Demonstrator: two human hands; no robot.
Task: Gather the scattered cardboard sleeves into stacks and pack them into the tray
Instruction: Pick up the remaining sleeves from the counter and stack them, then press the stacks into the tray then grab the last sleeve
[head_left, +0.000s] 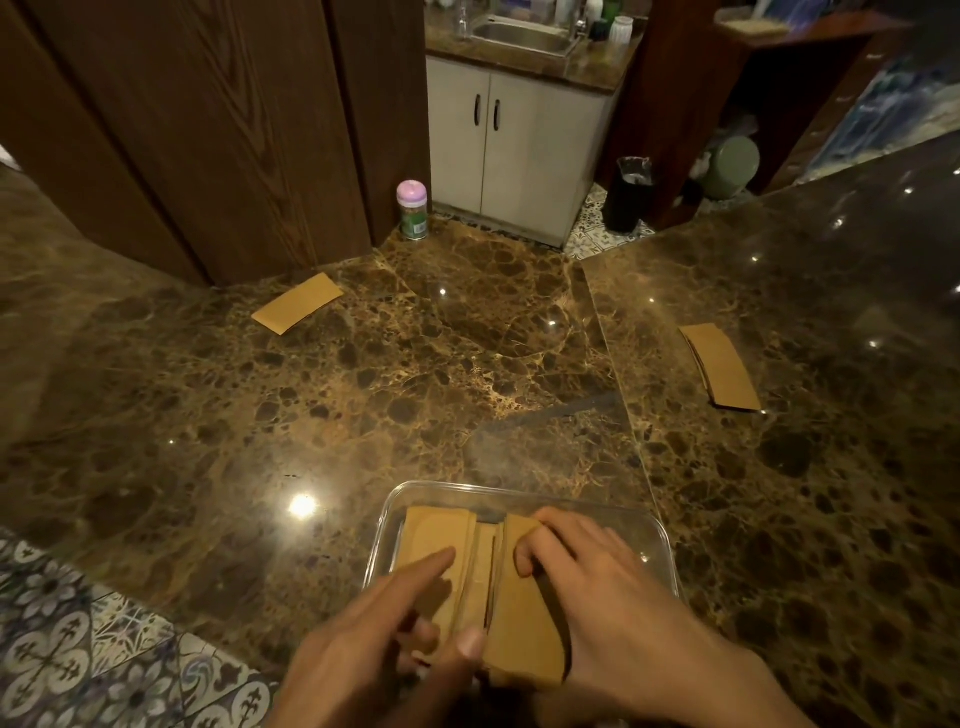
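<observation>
A clear plastic tray sits on the marble counter near the front edge. Inside it lie stacks of brown cardboard sleeves: a left stack, a right stack and a thinner bundle between them. My left hand lies on the left stack with its forefinger stretched out and its thumb against the middle bundle. My right hand presses on the right stack, fingers bent over its far end. One loose sleeve lies far left on the counter. A small stack of sleeves lies at the right.
A pink-lidded bottle stands at the counter's far edge by a wooden panel. Beyond are a white cabinet under a sink, a black bin and a green canister. Patterned floor tiles show at lower left.
</observation>
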